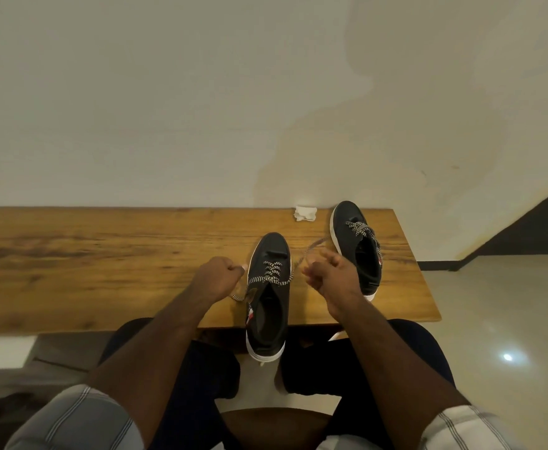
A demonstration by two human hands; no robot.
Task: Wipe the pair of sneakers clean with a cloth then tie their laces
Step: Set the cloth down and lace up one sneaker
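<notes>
Black near sneaker (267, 293) between both fists, long axis running toe-away, heel overhanging table (104, 254) edge. Left hand (215, 276) curled round one lace end, right hand (331, 274) pinching the other, laces (274, 276) drawn outward. Second sneaker (358, 245) far right; cloth (305, 212) by wall. No legible branding.

Both forearms reach fwd from the lower corners, bare below short striped sleeves. Left hand (218, 277) is fisted, knuckles up, fingers curled and pinching a lace end (238, 295) at the fingertip side. Right hand (330, 275) likewise fisted, wrist slightly bent, fingers closed on the other lace end (311, 248), pulled taut. Hands sit level, apart, approx. symmetrical.
</notes>
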